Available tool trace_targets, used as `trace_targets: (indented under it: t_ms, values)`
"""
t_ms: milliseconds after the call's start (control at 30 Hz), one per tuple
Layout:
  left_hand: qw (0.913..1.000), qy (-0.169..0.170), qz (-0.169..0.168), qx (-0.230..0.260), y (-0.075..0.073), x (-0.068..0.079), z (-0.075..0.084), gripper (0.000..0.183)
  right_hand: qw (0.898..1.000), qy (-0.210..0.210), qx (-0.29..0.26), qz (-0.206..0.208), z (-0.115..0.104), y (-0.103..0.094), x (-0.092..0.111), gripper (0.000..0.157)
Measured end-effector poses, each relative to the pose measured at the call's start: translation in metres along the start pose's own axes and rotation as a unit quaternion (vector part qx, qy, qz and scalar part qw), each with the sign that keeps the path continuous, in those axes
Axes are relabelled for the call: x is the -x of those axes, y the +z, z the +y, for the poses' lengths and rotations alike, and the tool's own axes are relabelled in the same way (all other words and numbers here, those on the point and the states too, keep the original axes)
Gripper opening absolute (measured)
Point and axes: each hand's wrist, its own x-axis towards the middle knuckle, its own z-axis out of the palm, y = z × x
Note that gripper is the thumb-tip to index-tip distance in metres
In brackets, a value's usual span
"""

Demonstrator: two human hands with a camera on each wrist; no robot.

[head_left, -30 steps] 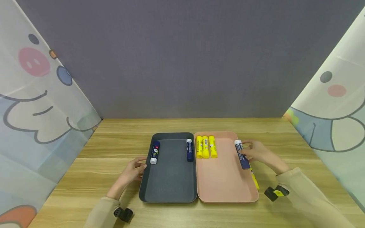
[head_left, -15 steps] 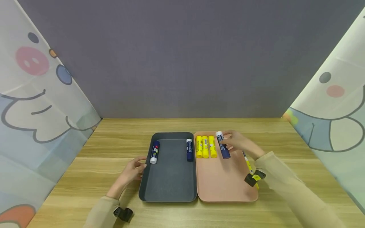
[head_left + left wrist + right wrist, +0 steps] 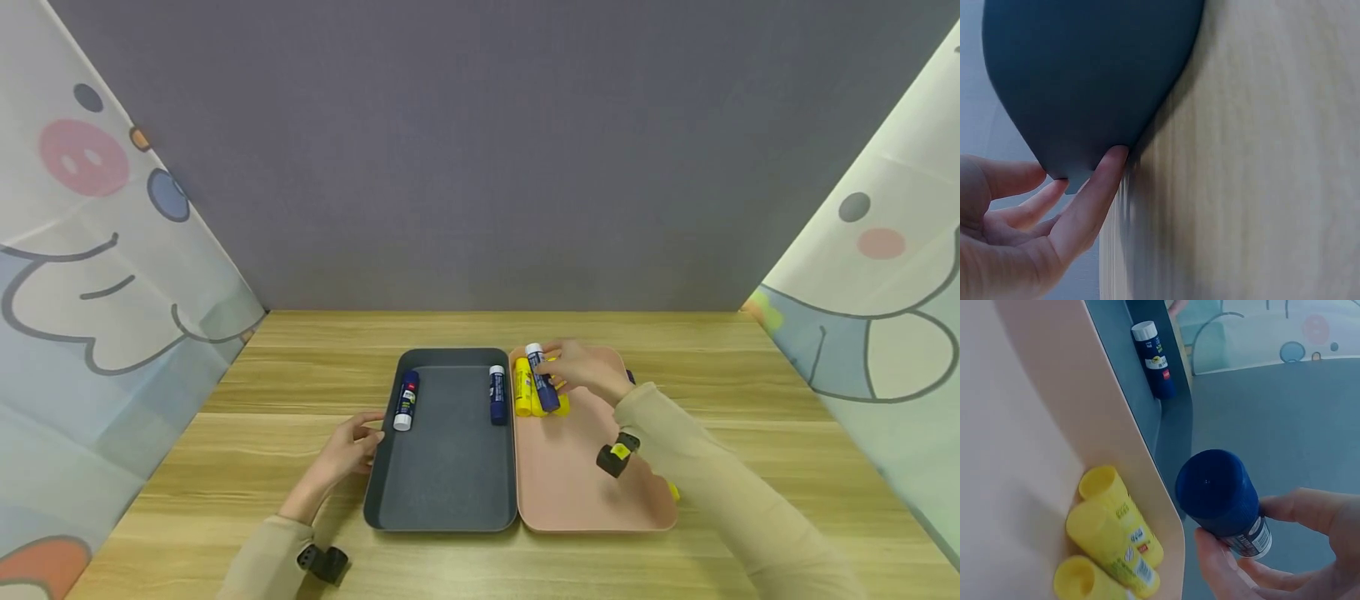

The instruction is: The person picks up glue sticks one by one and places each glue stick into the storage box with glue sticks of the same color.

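My right hand pinches a navy glue stick with a white cap, over the far left part of the pink tray. The held stick overlaps several yellow glue sticks lying there; in the right wrist view its blue end faces the camera, above the yellow sticks. My left hand rests at the dark grey tray's left side. In the left wrist view, extended fingers touch that tray's wall. Two navy glue sticks lie in the grey tray, one left, one right.
The two trays stand side by side on a wooden table. Right of the pink tray, a yellow end and a dark blue end show past my right forearm. A grey panel rises behind the table.
My right hand has carried the navy glue stick leftward from the pink tray's right edge to over the yellow sticks. My left hand stays at the grey tray.
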Motion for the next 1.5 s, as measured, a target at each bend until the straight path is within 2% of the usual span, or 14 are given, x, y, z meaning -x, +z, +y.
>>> trace_targets:
  t_ms: [233,533,667,833,933,1100,1233,1500]
  values:
    - [1.0000,-0.003,0.003,-0.003,0.001,0.000,0.001,0.036,0.999,0.007,-0.034,-0.012,-0.013,0.013,-0.018,0.053]
    - [0.9999,0.002,-0.007,-0.010,-0.001,-0.001,0.001,0.037,0.999,-0.001,-0.036,-0.019,-0.022,0.025,-0.032,0.051]
    - [0.9999,0.004,-0.009,-0.012,-0.001,-0.001,0.001,0.037,0.999,-0.007,-0.037,-0.031,-0.028,0.032,-0.037,0.039]
    - [0.9998,0.004,-0.008,-0.015,-0.001,-0.001,0.001,0.037,0.999,-0.001,-0.040,-0.036,-0.034,0.043,-0.044,0.010]
    - [0.9999,0.001,-0.003,-0.013,0.000,-0.001,0.001,0.036,0.998,0.011,-0.052,-0.040,-0.037,0.049,-0.048,0.021]
    - [0.9999,0.000,-0.007,-0.008,-0.001,-0.001,0.000,0.037,0.998,0.029,-0.050,-0.029,-0.041,0.059,-0.052,0.011]
    - [0.9999,-0.001,-0.007,-0.008,-0.001,-0.001,0.000,0.037,0.998,0.037,-0.043,-0.029,-0.040,0.066,-0.054,0.028]
    - [0.9998,-0.002,-0.005,-0.017,-0.001,0.000,0.000,0.037,0.998,0.034,-0.043,-0.028,-0.039,0.075,-0.057,0.032]
